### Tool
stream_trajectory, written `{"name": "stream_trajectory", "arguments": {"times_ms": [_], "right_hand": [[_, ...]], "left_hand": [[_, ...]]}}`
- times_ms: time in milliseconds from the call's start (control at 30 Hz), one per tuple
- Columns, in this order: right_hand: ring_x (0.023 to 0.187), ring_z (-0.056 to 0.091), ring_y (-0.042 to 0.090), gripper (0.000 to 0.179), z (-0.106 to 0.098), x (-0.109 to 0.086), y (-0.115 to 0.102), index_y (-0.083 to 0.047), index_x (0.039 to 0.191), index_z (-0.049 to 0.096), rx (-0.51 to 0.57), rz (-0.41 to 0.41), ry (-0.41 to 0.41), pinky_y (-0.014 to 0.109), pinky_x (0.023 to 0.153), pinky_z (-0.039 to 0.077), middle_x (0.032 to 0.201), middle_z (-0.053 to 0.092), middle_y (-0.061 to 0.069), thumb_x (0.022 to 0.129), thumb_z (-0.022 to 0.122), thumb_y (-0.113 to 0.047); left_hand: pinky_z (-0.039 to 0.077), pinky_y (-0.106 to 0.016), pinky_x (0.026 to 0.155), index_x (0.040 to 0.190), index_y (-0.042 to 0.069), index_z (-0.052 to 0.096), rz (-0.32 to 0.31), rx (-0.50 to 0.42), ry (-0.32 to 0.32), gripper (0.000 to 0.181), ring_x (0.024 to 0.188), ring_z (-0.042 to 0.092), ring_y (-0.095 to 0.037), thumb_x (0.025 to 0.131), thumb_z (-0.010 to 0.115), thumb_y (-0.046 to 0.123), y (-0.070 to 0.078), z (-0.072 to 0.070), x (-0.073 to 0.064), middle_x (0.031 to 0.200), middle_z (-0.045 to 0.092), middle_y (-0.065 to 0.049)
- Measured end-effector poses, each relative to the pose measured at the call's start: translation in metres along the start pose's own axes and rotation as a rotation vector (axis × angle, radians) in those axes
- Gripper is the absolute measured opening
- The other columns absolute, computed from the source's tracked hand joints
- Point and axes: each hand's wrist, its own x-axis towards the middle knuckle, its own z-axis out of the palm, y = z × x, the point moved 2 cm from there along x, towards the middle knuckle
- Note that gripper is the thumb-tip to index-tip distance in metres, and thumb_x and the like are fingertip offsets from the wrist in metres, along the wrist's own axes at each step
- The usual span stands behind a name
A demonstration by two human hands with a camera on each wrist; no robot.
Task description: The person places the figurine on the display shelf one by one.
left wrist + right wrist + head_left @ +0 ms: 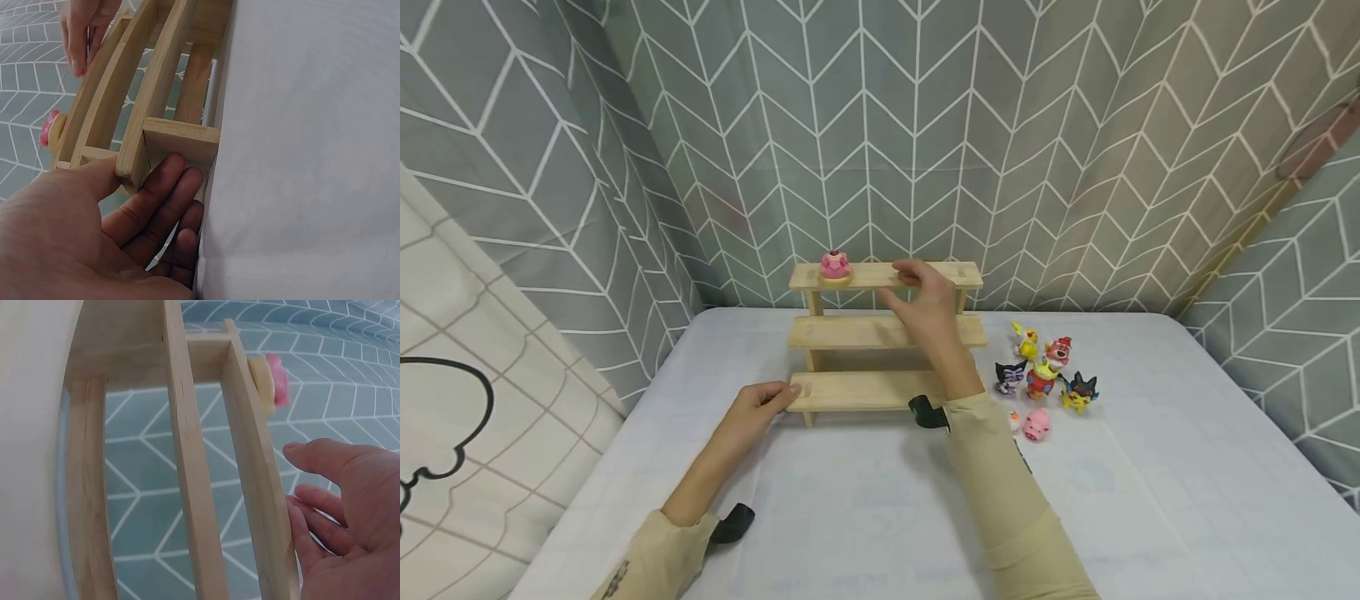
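My left hand (94,231) pinches the wooden shelf (850,332), presumably steadying it; my right hand (928,304), empty, thumb and fingers parted, is at the top tier (872,274), pink figurine (835,266) to its left.

Tan shelf (865,390), grey chevron curtain (880,150)

Soft, even light fills the head view, casting a faint shadow on the white tablecloth (850,517). The left wrist view is dimmer, shading the left hand (94,244); the bluish right wrist view bows the patterned curtain's (350,375) lines.
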Motion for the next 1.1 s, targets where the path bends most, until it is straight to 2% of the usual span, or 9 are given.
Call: {"name": "stream_trajectory", "arguments": {"times_ms": [167, 333, 500, 733, 933, 1100], "right_hand": [[0.113, 0.073, 0.030, 0.040, -0.015, -0.001, 0.003, 0.000, 0.124, 0.071, -0.009, -0.005, 0.036, 0.038, 0.103, 0.054, 0.124, 0.074, 0.015, 0.089, 0.086, -0.012], [0.113, 0.072, 0.032, 0.039, -0.032, -0.003, 0.006, 0.002, 0.124, 0.071, 0.072, 0.038, 0.060, 0.043, 0.103, 0.054, 0.123, 0.072, 0.018, 0.089, 0.085, -0.009], [0.115, 0.070, 0.035, 0.039, -0.051, -0.005, 0.011, 0.002, 0.125, 0.070, 0.115, 0.058, 0.084, 0.041, 0.104, 0.053, 0.125, 0.070, 0.021, 0.090, 0.084, -0.008], [0.116, 0.069, 0.037, 0.039, -0.080, -0.009, 0.023, 0.002, 0.126, 0.070, 0.077, 0.063, 0.100, 0.042, 0.104, 0.053, 0.126, 0.070, 0.023, 0.091, 0.083, -0.008], [0.121, 0.068, 0.034, 0.041, -0.110, -0.016, 0.038, -0.002, 0.130, 0.069, -0.001, 0.120, 0.106, 0.042, 0.107, 0.052, 0.130, 0.069, 0.017, 0.094, 0.082, -0.014], [0.125, 0.066, 0.034, 0.042, -0.133, -0.023, 0.053, -0.002, 0.132, 0.067, -0.065, 0.146, 0.101, 0.044, 0.108, 0.051, 0.133, 0.067, 0.018, 0.095, 0.081, -0.017]], "left_hand": [[0.041, -0.031, 0.083, 0.116, 0.003, 0.075, -0.003, 0.017, 0.000, 0.047, 0.101, 0.048, -0.019, 0.107, 0.059, 0.046, -0.001, -0.002, 0.000, 0.100, 0.058, -0.003], [0.042, -0.031, 0.084, 0.118, 0.002, 0.075, -0.009, 0.021, 0.001, 0.049, 0.101, 0.048, -0.019, 0.107, 0.059, 0.047, -0.001, -0.004, 0.001, 0.100, 0.059, -0.002], [0.042, -0.031, 0.084, 0.119, 0.001, 0.074, -0.014, 0.019, 0.002, 0.049, 0.101, 0.048, -0.019, 0.108, 0.059, 0.046, 0.000, -0.004, 0.001, 0.100, 0.059, -0.002], [0.042, -0.029, 0.083, 0.120, 0.000, 0.074, -0.012, 0.015, 0.001, 0.049, 0.100, 0.048, -0.019, 0.108, 0.059, 0.045, -0.003, -0.004, 0.001, 0.101, 0.059, -0.003], [0.043, -0.030, 0.084, 0.121, 0.001, 0.074, -0.010, 0.007, -0.009, 0.050, 0.101, 0.049, -0.019, 0.108, 0.059, 0.046, -0.006, -0.001, 0.003, 0.102, 0.062, -0.003], [0.043, -0.031, 0.088, 0.122, 0.000, 0.074, 0.000, 0.022, -0.009, 0.049, 0.104, 0.049, -0.019, 0.108, 0.058, 0.045, -0.002, 0.000, 0.001, 0.107, 0.063, -0.004]]}}
